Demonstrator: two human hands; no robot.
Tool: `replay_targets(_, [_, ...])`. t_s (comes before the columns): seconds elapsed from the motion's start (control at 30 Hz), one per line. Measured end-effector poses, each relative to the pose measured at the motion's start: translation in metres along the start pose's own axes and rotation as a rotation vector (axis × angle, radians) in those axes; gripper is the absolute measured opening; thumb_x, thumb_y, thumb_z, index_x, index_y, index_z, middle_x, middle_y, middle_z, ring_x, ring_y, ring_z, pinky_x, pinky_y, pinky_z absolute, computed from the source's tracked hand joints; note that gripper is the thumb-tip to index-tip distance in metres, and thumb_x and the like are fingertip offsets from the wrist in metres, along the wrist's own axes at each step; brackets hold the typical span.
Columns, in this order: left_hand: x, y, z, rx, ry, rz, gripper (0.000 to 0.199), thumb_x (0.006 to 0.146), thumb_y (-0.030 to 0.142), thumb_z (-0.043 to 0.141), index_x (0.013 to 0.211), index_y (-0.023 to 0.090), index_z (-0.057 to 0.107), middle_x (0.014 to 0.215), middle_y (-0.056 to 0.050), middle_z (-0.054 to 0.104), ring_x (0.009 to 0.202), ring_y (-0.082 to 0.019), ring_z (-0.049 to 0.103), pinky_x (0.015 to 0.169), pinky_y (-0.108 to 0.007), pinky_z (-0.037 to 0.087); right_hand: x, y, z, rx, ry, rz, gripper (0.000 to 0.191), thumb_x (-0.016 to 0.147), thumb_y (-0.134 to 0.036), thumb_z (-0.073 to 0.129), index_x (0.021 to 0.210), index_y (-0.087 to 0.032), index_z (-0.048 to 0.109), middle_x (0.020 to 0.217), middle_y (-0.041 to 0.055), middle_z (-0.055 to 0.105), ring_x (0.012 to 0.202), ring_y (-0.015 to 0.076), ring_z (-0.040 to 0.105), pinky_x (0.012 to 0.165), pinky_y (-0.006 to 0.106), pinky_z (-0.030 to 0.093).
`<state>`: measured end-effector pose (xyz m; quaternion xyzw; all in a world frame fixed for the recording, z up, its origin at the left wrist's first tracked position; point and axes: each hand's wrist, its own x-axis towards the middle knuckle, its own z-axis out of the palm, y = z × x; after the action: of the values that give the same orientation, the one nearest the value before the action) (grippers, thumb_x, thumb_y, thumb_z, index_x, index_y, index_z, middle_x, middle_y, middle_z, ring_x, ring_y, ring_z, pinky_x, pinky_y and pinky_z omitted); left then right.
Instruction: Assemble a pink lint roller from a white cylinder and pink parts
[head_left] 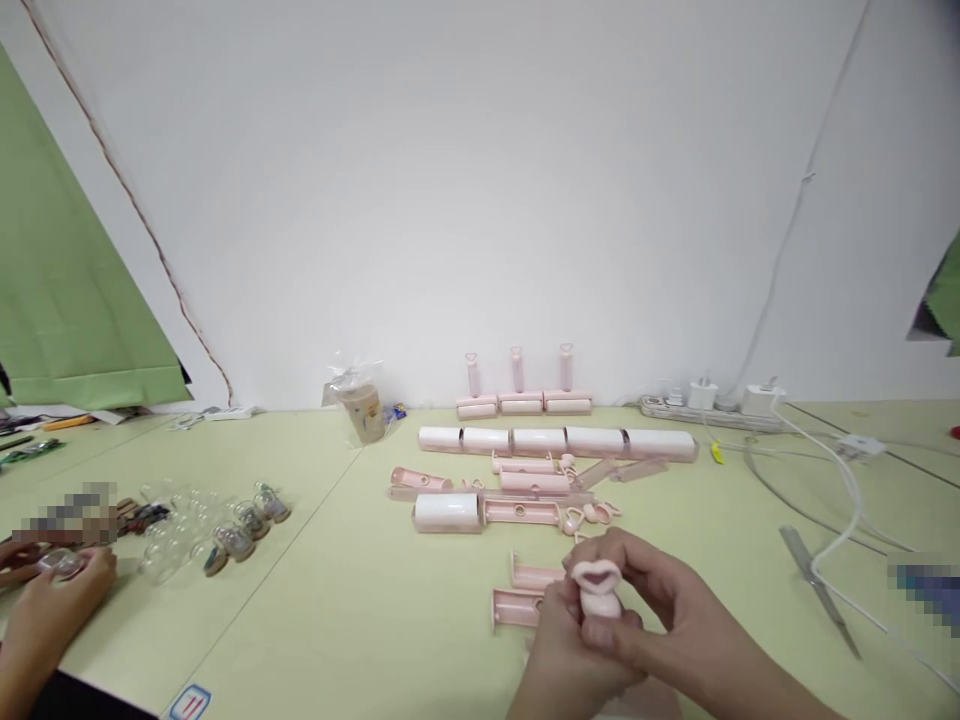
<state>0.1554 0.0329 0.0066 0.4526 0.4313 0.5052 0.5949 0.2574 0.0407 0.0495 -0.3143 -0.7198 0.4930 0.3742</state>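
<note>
A small pale pink piece with a heart-shaped ring top point(599, 604) sits between my two hands at the lower right. My left hand point(564, 645) is closed around its lower part, which the fingers hide. With thumb and fingers my right hand point(660, 610) grips the same piece from the right. Just beyond my hands, partly covered by them, lie pink open holders point(514, 607). Farther back are another pink holder point(523, 512), a white roll point(447, 513) and loose pink heart rings point(573, 520).
White rolls point(538, 441) form a row behind the parts, with assembled pink rollers point(520, 402) by the wall. A knife point(821, 592), white cables point(855, 500) and a power strip point(712, 410) are right. Left are a bagged cup point(363, 412), clear jars point(187, 525) and another person's hands point(64, 605).
</note>
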Motion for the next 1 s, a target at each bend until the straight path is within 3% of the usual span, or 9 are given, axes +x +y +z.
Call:
replay_targets(0.13, [-0.001, 0.006, 0.002, -0.051, -0.005, -0.017, 0.024, 0.045, 0.018, 0.059, 0.059, 0.021, 0.039, 0.047, 0.009, 0.031, 0.046, -0.006, 0.029, 0.043, -0.02, 0.023, -0.003, 0.009, 0.004, -0.001, 0.042, 0.028, 0.018, 0.069, -0.035, 0.064, 0.074, -0.025, 0.051, 0.084, 0.0008, 0.061, 0.079, 0.02, 0.058, 0.068, 0.029, 0.046])
replay_targets(0.3, [-0.006, 0.004, -0.004, 0.05, -0.05, 0.077, 0.022, 0.045, 0.011, 0.049, 0.065, 0.019, 0.045, 0.052, 0.008, 0.035, 0.05, -0.007, 0.032, 0.047, -0.02, 0.026, -0.004, 0.003, 0.0, 0.035, -0.004, 0.012, 0.02, 0.073, -0.04, 0.062, 0.069, -0.024, 0.051, 0.08, 0.0018, 0.063, 0.082, 0.0205, 0.06, 0.075, 0.031, 0.047])
replay_targets(0.53, [-0.009, 0.0, -0.004, 0.043, -0.09, 0.2, 0.016, 0.051, 0.012, 0.052, 0.054, 0.019, 0.037, 0.053, 0.006, 0.034, 0.051, -0.007, 0.031, 0.05, -0.019, 0.032, -0.011, 0.009, 0.017, 0.237, 0.21, 0.048, 0.028, 0.071, -0.042, 0.064, 0.059, -0.024, 0.046, 0.076, 0.0062, 0.069, 0.105, 0.0289, 0.056, 0.085, 0.037, 0.045])
replay_targets(0.7, [-0.006, -0.004, -0.001, -0.027, -0.051, 0.162, 0.01, 0.055, 0.013, 0.054, 0.063, 0.017, 0.048, 0.056, 0.005, 0.039, 0.054, -0.008, 0.037, 0.054, -0.019, 0.037, -0.011, 0.019, 0.022, 0.275, 0.257, 0.034, 0.027, 0.074, -0.042, 0.06, 0.061, -0.024, 0.045, 0.081, 0.0071, 0.07, 0.111, 0.0291, 0.051, 0.085, 0.038, 0.046])
replay_targets(0.8, [-0.004, -0.005, -0.003, -0.021, 0.001, 0.178, 0.019, 0.051, 0.008, 0.055, 0.067, 0.017, 0.051, 0.061, 0.005, 0.044, 0.059, -0.009, 0.042, 0.057, -0.02, 0.039, -0.003, 0.014, 0.01, 0.217, 0.123, 0.0, 0.021, 0.077, -0.039, 0.058, 0.067, -0.024, 0.047, 0.083, 0.0049, 0.068, 0.097, 0.0251, 0.06, 0.078, 0.035, 0.049])
replay_targets(0.9, [-0.001, -0.007, -0.007, 0.251, 0.048, 0.096, 0.023, 0.044, 0.002, 0.058, 0.06, 0.019, 0.052, 0.054, 0.007, 0.04, 0.056, -0.011, 0.044, 0.049, -0.019, 0.038, 0.01, -0.004, -0.007, -0.005, -0.208, -0.099, 0.008, 0.08, -0.031, 0.054, 0.083, -0.024, 0.057, 0.086, 0.0035, 0.065, 0.086, 0.0203, 0.061, 0.078, 0.035, 0.047])
replay_targets(1.0, [0.001, -0.008, -0.009, 0.61, 0.155, 0.106, 0.021, 0.042, 0.007, 0.062, 0.058, 0.021, 0.06, 0.052, 0.006, 0.049, 0.059, -0.016, 0.05, 0.05, -0.023, 0.045, 0.021, -0.024, -0.017, -0.152, -0.546, -0.193, 0.022, 0.084, -0.024, 0.048, 0.099, -0.026, 0.064, 0.103, 0.005, 0.062, 0.098, 0.019, 0.056, 0.087, 0.034, 0.042])
